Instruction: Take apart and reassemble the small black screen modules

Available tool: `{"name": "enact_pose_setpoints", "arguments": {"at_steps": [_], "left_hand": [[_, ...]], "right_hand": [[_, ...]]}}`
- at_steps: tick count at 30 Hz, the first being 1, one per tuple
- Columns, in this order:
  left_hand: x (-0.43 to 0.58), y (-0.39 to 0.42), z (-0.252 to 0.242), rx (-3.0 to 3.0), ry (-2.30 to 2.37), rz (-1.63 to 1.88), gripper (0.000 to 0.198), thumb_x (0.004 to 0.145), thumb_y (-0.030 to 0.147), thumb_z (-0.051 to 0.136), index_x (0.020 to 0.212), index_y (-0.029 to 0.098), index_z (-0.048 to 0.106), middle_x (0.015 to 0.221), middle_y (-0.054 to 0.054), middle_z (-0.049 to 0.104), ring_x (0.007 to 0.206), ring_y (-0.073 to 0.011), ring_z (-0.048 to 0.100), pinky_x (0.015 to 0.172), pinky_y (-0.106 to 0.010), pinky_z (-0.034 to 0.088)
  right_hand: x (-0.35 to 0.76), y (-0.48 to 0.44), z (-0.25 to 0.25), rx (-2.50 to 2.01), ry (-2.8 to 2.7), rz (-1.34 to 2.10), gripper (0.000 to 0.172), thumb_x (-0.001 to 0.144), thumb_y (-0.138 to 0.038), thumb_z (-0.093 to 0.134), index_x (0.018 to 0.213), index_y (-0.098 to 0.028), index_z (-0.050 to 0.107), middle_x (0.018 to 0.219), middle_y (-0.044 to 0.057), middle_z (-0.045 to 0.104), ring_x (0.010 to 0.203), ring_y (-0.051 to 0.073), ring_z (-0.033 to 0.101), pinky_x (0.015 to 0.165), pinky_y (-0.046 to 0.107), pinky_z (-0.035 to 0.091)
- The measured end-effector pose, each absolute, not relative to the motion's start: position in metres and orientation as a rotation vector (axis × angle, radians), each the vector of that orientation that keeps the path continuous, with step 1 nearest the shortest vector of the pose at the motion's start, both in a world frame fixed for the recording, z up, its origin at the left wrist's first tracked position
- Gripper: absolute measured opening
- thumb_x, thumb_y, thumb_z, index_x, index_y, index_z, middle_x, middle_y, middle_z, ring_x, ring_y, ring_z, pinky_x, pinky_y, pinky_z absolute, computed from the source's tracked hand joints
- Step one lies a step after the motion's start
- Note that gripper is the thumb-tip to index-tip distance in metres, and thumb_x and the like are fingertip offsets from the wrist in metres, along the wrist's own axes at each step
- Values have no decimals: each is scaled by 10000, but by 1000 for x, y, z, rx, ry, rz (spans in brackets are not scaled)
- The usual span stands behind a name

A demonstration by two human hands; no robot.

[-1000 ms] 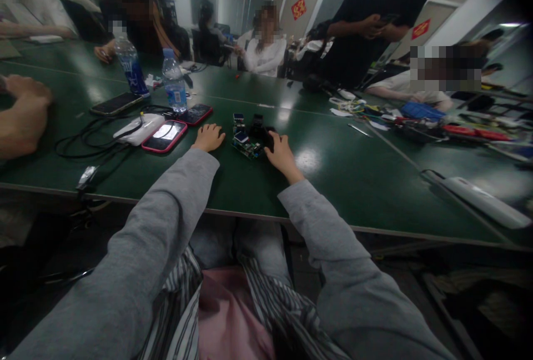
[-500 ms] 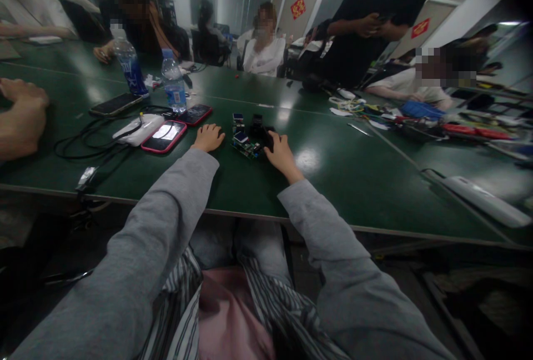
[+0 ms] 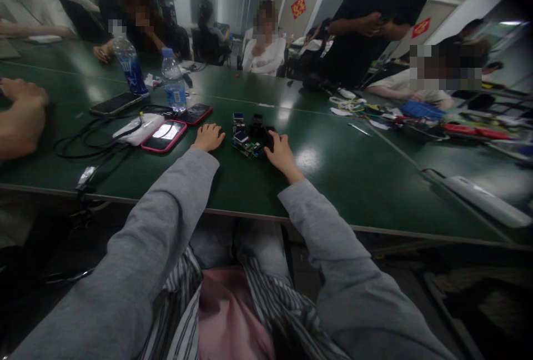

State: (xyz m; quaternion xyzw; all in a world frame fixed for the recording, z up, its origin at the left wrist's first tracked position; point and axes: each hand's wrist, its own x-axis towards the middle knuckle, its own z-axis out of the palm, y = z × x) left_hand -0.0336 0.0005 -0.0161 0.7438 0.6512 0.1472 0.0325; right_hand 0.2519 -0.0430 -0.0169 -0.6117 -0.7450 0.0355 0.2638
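A small green circuit board (image 3: 247,145) with dark parts on it lies on the green table (image 3: 341,182) in front of me. My left hand (image 3: 209,137) rests on the table just left of the board, fingers curled under, holding nothing I can see. My right hand (image 3: 280,153) lies at the board's right end, its fingers on a black block (image 3: 260,129) mounted there. Both arms are in grey sleeves.
Left of my left hand lie a pink-cased phone (image 3: 164,135), a red-cased phone (image 3: 194,114), a white power bank (image 3: 139,128) with black cables, and two water bottles (image 3: 174,80). Another person's hand (image 3: 19,115) rests at far left. Tools and wires (image 3: 416,115) lie at right.
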Motion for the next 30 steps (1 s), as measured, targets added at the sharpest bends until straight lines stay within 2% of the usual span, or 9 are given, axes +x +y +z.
{"name": "enact_pose_setpoints", "arguments": {"at_steps": [14,30], "left_hand": [[-34,2,-18,2299,2002,472,552,1043,466,340,1505,219,513,1623,-115,443,1494,-328,369,1228,-537,294],[-34,2,-17,2300,1996,464,556,1047,461,338,1513,208,506,1627,-121,433,1496,-334,362,1231,-539,291]], "right_hand": [[252,-41,-20,-1634,-1992,98,646,929,-244,600,1546,-219,410,1389,183,443,1242,351,594,1038,562,537],[252,-41,-19,-1650,-2009,91,653,938,-244,594,1556,-185,392,1388,200,430,1268,363,573,1042,553,534]]}}
